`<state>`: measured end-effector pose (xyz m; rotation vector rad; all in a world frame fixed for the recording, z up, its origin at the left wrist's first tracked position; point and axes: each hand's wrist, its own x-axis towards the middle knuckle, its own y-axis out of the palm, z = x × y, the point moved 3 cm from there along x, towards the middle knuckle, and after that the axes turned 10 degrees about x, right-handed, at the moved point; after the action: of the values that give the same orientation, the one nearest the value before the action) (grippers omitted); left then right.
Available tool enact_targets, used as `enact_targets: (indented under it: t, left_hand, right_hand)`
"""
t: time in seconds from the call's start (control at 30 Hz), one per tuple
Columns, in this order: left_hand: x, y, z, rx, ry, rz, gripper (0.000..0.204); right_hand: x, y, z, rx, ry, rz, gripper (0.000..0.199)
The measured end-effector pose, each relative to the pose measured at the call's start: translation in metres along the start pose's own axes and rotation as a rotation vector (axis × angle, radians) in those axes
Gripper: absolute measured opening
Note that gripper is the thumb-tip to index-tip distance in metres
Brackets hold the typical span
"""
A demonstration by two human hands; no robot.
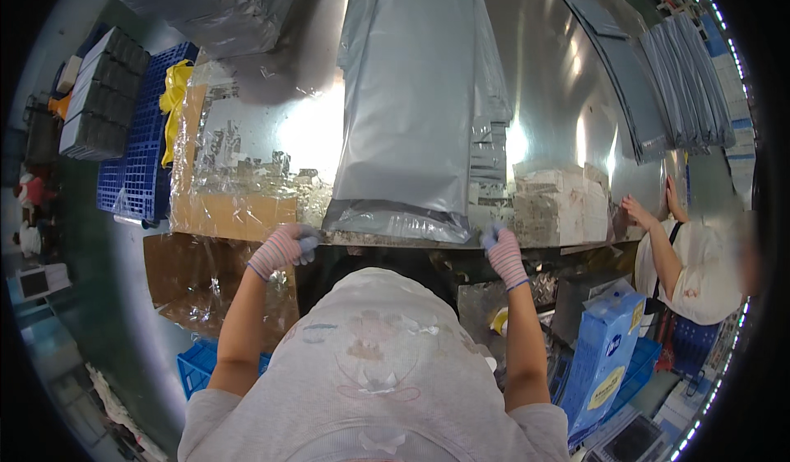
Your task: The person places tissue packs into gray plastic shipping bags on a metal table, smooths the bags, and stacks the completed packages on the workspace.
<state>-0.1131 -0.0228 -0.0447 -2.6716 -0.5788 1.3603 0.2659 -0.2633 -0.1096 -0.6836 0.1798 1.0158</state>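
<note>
A long grey plastic bag (407, 125) lies flat across the metal table (539, 75), its near end at the front edge. My left hand (285, 249), in a pink-striped glove with grey fingers, is closed at the table edge just left of the bag's near corner. On the other side, my right hand (504, 254) wears a matching glove, its fingers curled near the right corner. Whether either hand pinches the bag's rim or film cannot be made out. More flattened plastic (489, 153) lies under the bag's right side.
Grey wrapped bundles (218, 5) stand at the far left, beside a blue crate (136, 162). Folded grey bags (687, 83) are stacked at the far right. A co-worker's hand (638, 213) rests at the right edge. A cardboard box (185, 277) sits below the left edge.
</note>
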Motion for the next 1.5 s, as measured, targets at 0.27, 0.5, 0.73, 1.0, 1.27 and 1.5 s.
enact_targets:
  t: [0.27,0.5,0.73,1.0,1.27,1.5]
  left_hand:
    - [0.069,0.075,-0.114,0.467,0.535,-0.335,0.026]
    - [0.1,0.126,-0.142,0.568,0.667,-0.18,0.03]
    - [0.096,0.137,-0.173,0.696,0.729,-0.201,0.021]
    - [0.046,0.082,-0.113,-0.395,0.567,0.214,0.012]
    - [-0.051,-0.044,0.092,0.436,0.081,-0.794,0.009]
    - [-0.171,-0.073,0.198,0.61,-0.59,-0.949,0.022]
  right_hand:
    - [0.009,0.058,0.032,0.176,-0.08,-0.03,0.02]
    - [-0.022,0.061,0.051,0.172,-0.326,-0.056,0.012]
    - [-0.005,0.066,0.028,-0.105,-0.331,-0.03,0.011]
    - [-0.016,0.065,0.044,0.652,0.049,0.202,0.022]
    - [-0.007,0.045,0.006,0.581,0.011,0.159,0.034]
    - [0.006,0.031,0.033,0.491,-0.028,0.075,0.042]
